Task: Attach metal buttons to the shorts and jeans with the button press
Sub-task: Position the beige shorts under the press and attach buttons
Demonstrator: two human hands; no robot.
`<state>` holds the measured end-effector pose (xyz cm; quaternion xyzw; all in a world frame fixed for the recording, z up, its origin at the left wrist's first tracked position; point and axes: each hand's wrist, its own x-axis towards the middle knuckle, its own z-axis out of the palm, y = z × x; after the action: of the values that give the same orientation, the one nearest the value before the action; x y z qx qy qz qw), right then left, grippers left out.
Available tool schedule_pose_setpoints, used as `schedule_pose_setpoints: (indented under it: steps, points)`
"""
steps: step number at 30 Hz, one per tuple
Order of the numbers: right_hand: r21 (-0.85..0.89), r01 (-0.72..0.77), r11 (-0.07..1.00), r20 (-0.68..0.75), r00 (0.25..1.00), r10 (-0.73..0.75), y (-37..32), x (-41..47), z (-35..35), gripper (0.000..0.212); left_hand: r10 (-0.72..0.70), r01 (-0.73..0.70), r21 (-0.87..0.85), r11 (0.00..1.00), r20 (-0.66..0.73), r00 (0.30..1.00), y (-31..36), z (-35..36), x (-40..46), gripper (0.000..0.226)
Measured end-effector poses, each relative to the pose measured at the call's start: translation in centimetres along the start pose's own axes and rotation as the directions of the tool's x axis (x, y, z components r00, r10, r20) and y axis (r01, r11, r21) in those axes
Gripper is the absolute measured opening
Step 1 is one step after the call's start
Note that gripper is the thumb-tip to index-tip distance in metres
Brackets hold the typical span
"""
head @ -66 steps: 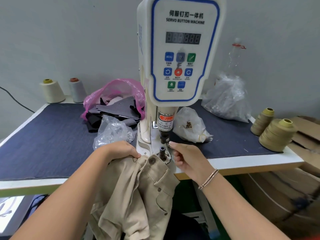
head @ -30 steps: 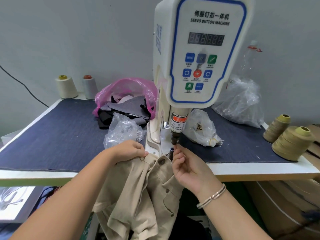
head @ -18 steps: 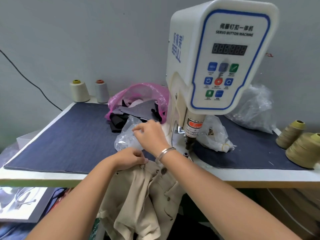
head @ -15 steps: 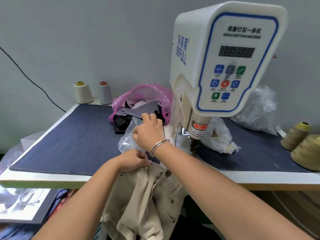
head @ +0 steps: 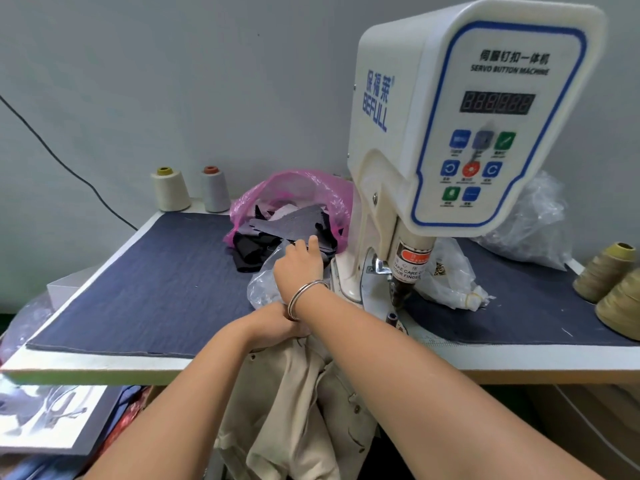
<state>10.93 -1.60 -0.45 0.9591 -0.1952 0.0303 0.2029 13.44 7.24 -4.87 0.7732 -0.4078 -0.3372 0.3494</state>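
The right hand point(head: 300, 263) has been moved away from the button press point(head: 464, 133) and is now stretched over the clear bag point(head: 263, 289), fingers out straight. The tan shorts point(head: 298, 403) are still pinched at the table edge point(head: 104, 367) by the left hand point(head: 273, 323), with fingers curled.

Button presses: one, the white machine point(head: 460, 133), right of centre.
Thread cones: four; two pale ones point(head: 170, 189) point(head: 214, 188) at upper left, two khaki ones point(head: 604, 271) point(head: 621, 308) at the right edge.
Plastic bags: four; one pink point(head: 294, 188), three clear point(head: 265, 285) point(head: 450, 275) point(head: 530, 223).
Khaki shorts: one point(head: 298, 403), lower centre.
Hands: two point(head: 277, 323) point(head: 301, 265).
Bracelets: one point(head: 304, 294).
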Motion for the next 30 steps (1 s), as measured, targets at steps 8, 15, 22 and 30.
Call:
schedule_pose_setpoints:
  steps: [8, 15, 22, 30]
  points:
    - [0.001, 0.033, 0.999, 0.042, 0.999, -0.033, -0.4, -0.1, -0.5, 0.009, 0.023, -0.023, -0.023, 0.999, 0.007, 1.000, 0.1, 0.0, 0.2, 0.024]
    - [0.136, 0.107, 0.985, -0.175, 0.981, -0.083, 0.6, -0.8, 0.0, 0.014, -0.112, 0.114, -0.045, 0.992, 0.042, 0.993, -0.8, -0.5, 0.7, 0.006]
    - [0.895, 0.164, 0.416, -0.257, 0.950, 0.178, 1.9, -5.9, -1.8, 0.013, -0.066, 0.066, -0.013, 0.998, 0.025, 0.998, -0.7, -0.6, 0.5, 0.063]
    - [0.854, -0.122, -0.506, 0.246, 0.951, 0.186, 5.8, -15.3, 0.1, 0.017, -0.150, 0.157, -0.071, 0.985, 0.098, 0.984, -0.8, -0.6, 0.8, 0.030]
